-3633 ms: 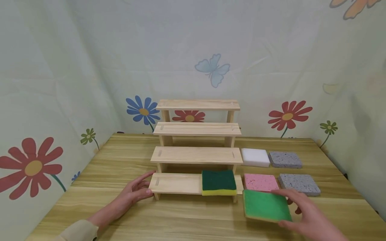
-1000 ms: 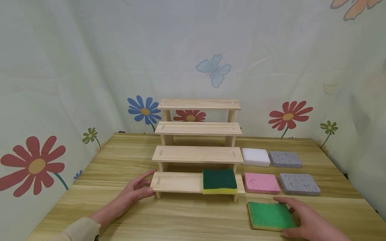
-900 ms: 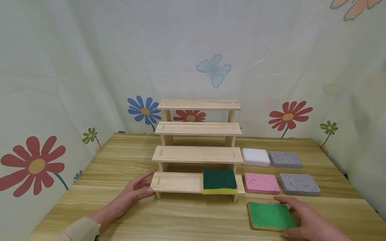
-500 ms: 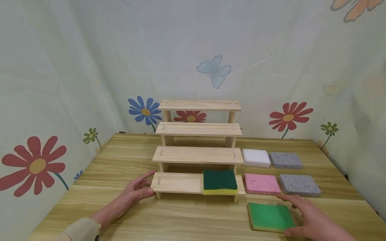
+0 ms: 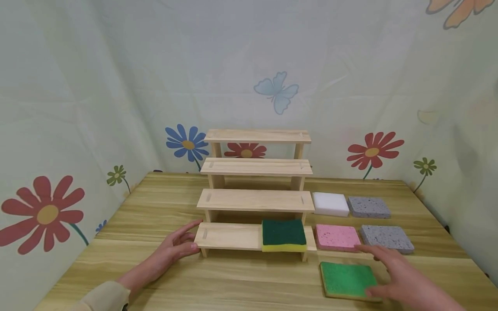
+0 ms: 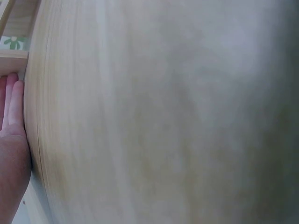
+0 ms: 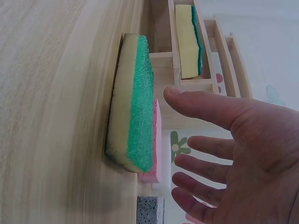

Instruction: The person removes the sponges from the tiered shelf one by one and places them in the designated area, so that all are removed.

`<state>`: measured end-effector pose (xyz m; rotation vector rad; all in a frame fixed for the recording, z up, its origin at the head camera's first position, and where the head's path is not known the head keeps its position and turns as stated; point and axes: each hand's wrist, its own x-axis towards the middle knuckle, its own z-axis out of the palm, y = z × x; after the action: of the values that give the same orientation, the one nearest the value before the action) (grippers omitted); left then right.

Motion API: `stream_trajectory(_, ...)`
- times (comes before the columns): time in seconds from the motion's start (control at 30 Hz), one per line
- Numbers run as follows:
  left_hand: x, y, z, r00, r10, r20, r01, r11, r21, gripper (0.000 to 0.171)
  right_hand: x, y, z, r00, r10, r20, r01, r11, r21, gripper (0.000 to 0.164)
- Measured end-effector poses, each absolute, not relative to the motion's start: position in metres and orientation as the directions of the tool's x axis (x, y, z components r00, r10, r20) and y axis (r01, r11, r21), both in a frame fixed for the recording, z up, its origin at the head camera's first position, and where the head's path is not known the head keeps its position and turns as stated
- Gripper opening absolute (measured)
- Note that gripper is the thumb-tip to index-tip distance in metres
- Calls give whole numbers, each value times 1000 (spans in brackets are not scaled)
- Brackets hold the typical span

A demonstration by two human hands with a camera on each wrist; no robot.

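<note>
My right hand (image 5: 408, 276) hovers by the right side of the bright green scouring sponge (image 5: 347, 280), which lies flat on the table, green side up. In the right wrist view its fingers are spread and the thumb is apart from the sponge (image 7: 133, 102). My left hand (image 5: 171, 250) is at the left end of the wooden tiered stand (image 5: 233, 236), thumb and index fingertips against the lowest step. The left wrist view shows its fingers (image 6: 15, 105) fairly straight. A dark green and yellow sponge (image 5: 284, 233) sits on the right part of that step.
Right of the stand lie a pink sponge (image 5: 337, 237), a white sponge (image 5: 330, 204) and two speckled grey sponges, one farther back (image 5: 368, 207) and one nearer (image 5: 387, 238). A flowered cloth (image 5: 233, 52) rises behind the wooden table (image 5: 233, 280).
The bright green sponge was held up in my right hand, then came down on the table. My right hand has let go and lifted slightly. My left hand has stayed at the stand.
</note>
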<state>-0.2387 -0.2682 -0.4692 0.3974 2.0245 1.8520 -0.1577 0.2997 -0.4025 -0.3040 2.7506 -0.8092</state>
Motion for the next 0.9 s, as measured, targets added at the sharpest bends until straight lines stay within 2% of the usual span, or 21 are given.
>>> stream_trajectory(0.17, -238, -269, -469, -893, 444, -77, -38, 96, 995, 68, -158, 291, -400, -952, -280, -123, -173, 824, -540, 90)
stream_trajectory(0.47, -239, -268, -469, -893, 444, -74, -41, 84, 996, 70, -162, 269, -390, -963, -254, -95, -169, 835, -523, 91)
stream_trajectory(0.77, -237, -268, -467, -890, 448, -83, -46, 92, 995, 69, -169, 242, -381, -935, -352, 35, -317, 791, -523, 81)
stream_trajectory(0.9, -237, -268, -468, -891, 447, -83, -47, 92, 995, 69, -174, 230, -378, -927, -370, 61, -346, 782, -519, 80)
